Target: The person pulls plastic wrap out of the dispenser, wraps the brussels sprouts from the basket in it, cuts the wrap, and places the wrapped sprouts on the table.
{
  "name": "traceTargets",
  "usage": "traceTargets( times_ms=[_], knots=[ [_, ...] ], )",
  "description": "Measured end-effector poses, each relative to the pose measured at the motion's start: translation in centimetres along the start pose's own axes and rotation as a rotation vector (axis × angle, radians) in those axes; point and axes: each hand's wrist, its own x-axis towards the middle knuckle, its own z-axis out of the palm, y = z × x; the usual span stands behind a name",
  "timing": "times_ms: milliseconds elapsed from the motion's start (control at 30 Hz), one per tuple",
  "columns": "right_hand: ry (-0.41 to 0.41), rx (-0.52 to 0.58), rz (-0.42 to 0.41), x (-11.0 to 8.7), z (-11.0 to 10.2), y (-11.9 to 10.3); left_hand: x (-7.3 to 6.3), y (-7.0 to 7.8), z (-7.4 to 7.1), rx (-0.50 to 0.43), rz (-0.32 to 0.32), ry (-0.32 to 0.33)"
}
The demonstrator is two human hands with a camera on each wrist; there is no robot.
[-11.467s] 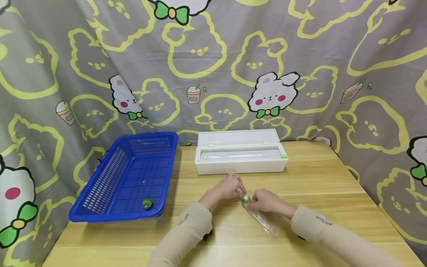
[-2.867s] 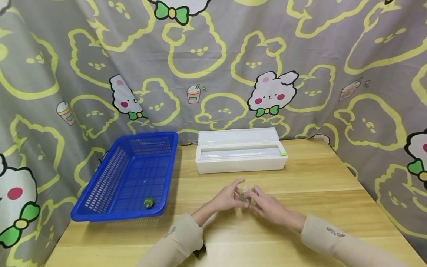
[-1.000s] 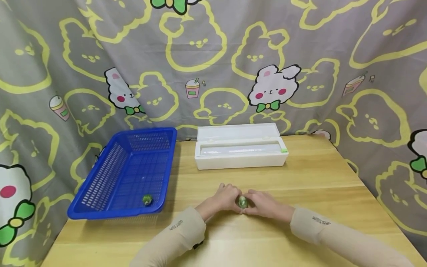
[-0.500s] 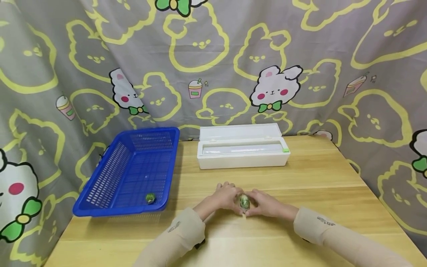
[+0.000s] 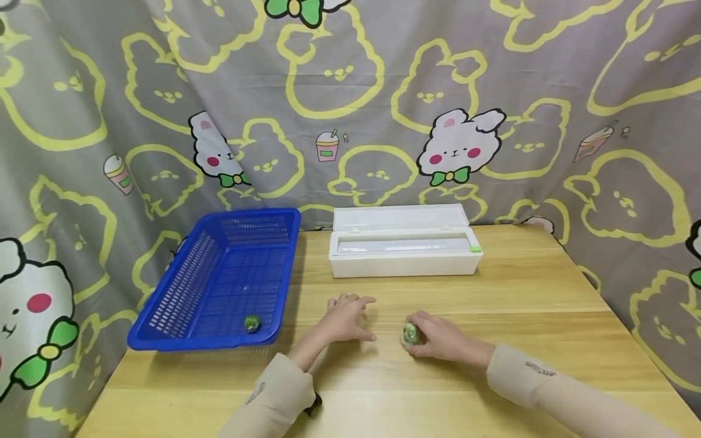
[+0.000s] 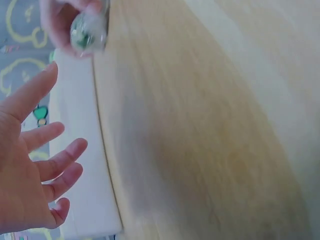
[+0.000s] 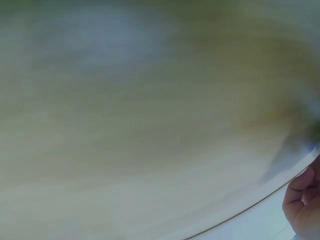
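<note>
In the head view my right hand [image 5: 443,338] grips a small round green vegetable [image 5: 410,333], like a Brussels sprout, wrapped in clear plastic film. The left wrist view shows the wrapped vegetable [image 6: 86,32] at its top edge, shiny film around it. My left hand [image 5: 344,321] is apart from it to the left, over the table, fingers spread and holding nothing. Part of my right hand [image 7: 304,200] appears at the lower right of the right wrist view, which is blurred. A second green vegetable [image 5: 252,323] lies in the blue basket [image 5: 213,342].
A long white cling film box [image 5: 405,266] stands at the back of the wooden table [image 5: 526,292], its lid [image 5: 400,216] raised and a film roll [image 5: 405,244] inside. The blue basket stands at the left. A patterned curtain [image 5: 372,73] hangs behind the table.
The long strip of film seen earlier is now wrapped close around the vegetable. Both hands held it half a second ago; my left hand has let go and moved left.
</note>
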Motion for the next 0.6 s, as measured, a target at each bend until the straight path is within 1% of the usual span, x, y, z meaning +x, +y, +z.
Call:
traceTargets(
  times_ms=[100, 167, 300, 400, 467, 600],
  knots=[
    [-0.012, -0.005, 0.021, -0.8, -0.8, 1.2, -0.3, -0.4, -0.5, -0.035, -0.016, 0.039],
    [-0.010, -0.006, 0.049, -1.7, -1.5, 2.5, -0.4, -0.6, -0.7, -0.062, -0.016, 0.071],
    [0.007, -0.022, 0.139, -3.6, -3.4, 5.5, -0.6, -1.0, -1.0, -0.096, 0.002, 0.152],
    [-0.014, -0.003, 0.226, -5.0, -5.0, 7.9, -0.6, -1.1, -1.2, -0.115, 0.005, 0.211],
    [-0.037, 0.016, 0.283, -5.8, -5.9, 9.5, -0.6, -1.2, -1.3, -0.125, -0.003, 0.235],
    [-0.036, 0.028, 0.319, -6.8, -7.1, 12.3, -0.5, -1.4, -1.7, -0.137, -0.019, 0.267]
  ],
)
